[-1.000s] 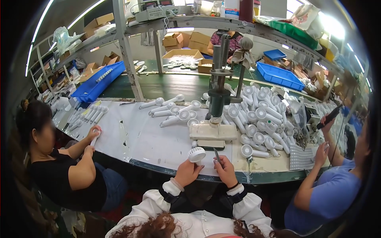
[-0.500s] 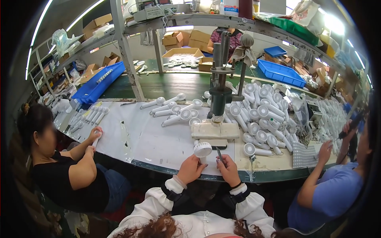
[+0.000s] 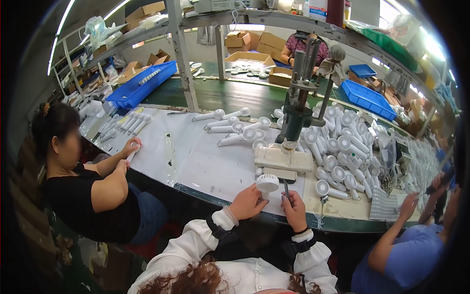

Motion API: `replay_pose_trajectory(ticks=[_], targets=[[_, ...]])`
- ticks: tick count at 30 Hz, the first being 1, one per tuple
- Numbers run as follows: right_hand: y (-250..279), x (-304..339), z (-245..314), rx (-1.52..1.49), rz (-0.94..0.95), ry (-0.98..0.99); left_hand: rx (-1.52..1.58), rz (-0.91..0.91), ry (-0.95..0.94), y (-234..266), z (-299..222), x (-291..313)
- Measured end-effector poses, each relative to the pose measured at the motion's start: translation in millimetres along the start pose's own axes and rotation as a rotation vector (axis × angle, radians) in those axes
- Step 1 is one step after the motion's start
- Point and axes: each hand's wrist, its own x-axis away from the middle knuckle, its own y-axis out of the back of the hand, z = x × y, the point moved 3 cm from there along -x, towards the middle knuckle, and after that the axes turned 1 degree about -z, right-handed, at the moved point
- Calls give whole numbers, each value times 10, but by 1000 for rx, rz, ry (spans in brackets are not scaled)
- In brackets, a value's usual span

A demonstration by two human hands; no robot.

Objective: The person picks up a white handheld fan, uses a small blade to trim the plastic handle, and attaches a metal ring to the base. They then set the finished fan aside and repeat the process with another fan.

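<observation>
A white handheld fan (image 3: 268, 183) with a round grille head is held in my left hand (image 3: 246, 202), its fingers wrapped round the handle below the head. My right hand (image 3: 293, 210) pinches a thin dark tool (image 3: 286, 188), perhaps tweezers, upright beside the fan; a small gap separates the two. Just beyond both hands stands a dark green bench press (image 3: 296, 120) with a pale padded block (image 3: 284, 159) under its ram. Several white fans (image 3: 338, 173) lie in a heap to the right of the press, and several more fans (image 3: 228, 126) are at its left.
White sheeting covers the worktable (image 3: 196, 161). A metal post (image 3: 182, 63) rises behind it toward an overhead shelf. Co-workers sit left (image 3: 88, 206) and right (image 3: 416, 255); another person is across the green conveyor (image 3: 245, 90). Blue trays (image 3: 369, 100) rest at the back.
My view has shifted, so the scene sits further right and bends differently. Both hands keep hold of the fan and the thin tool in nearly the same pose.
</observation>
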Motion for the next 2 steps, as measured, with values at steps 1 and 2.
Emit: replay_pose_trajectory(ticks=[1,2], targets=[[7,5,-4,14,4,-11,27,-6,38,4,-23,1],[16,12,-8,28,8,-22,54,-12,75,10,-49,-1]])
